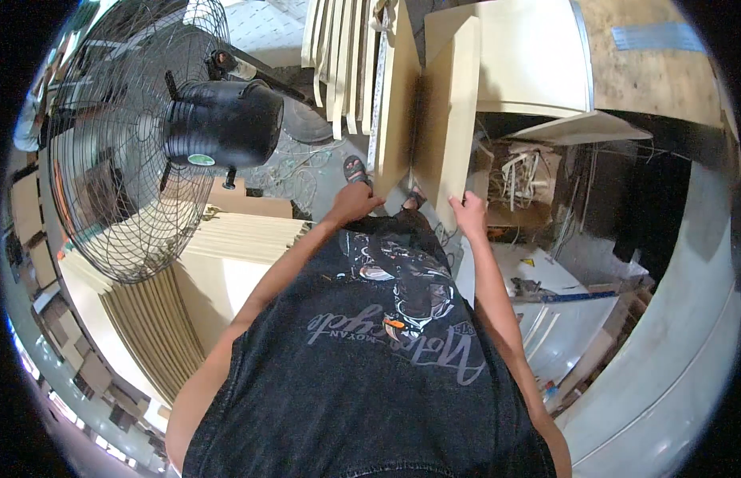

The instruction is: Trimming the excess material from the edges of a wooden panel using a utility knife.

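Gripping two pale boards stood on edge on the floor: left hand (353,203) clasps the near edge of the left board (396,103), right hand (470,213) clasps the near edge of the right board (450,111). Step looks like lifting or shifting the pair; next move likely needs both grips firm and boards kept parallel. Long axes run away from the person, toward the cabinet (538,56). Fan (147,135) stands left.

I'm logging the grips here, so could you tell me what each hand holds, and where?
Left hand grips the left wooden panel at its lower edge; right hand grips the right wooden panel likewise.
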Motion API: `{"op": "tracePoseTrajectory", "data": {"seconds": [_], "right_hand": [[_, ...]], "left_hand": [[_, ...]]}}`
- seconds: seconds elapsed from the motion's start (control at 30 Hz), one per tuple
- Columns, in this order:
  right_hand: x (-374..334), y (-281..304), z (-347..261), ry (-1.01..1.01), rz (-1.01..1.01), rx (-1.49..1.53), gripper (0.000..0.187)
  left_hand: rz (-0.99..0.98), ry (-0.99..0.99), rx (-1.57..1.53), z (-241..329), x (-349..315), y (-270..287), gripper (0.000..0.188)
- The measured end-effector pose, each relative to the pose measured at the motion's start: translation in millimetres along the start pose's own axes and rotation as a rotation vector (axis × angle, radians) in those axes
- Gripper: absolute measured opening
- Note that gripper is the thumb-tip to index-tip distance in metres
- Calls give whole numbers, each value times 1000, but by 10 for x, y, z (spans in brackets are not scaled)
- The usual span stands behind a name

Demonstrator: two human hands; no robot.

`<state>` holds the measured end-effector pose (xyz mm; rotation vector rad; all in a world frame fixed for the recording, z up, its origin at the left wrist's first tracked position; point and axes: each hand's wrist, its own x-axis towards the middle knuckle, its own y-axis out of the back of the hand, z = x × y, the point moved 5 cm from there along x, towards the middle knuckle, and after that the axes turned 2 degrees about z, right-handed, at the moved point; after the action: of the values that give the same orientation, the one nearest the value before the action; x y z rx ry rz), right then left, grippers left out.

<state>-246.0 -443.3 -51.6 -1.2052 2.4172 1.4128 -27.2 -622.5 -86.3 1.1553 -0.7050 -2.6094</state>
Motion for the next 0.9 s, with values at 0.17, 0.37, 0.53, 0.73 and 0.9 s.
{"op": "tracePoseTrajectory", "data": {"seconds": [0.17, 0.37, 0.53, 0.73, 0.9], "right_hand": [[-185, 181, -16, -125, 162, -177, 41], [-279, 346, 135, -220, 221, -301, 33], [-299, 325, 123, -232, 268, -366, 30], [-59, 190, -52, -263, 223, -325, 36], [207, 76, 12, -339, 251, -166, 41]], "left_hand": [[-67, 2, 12, 4, 20, 22, 44], [-85, -31, 4, -61, 87, -30, 45], [-95, -119, 79, -48, 113, -42, 44], [-65, -28, 106, -8, 13, 4, 45], [-24, 28, 52, 41, -24, -20, 44]]}}
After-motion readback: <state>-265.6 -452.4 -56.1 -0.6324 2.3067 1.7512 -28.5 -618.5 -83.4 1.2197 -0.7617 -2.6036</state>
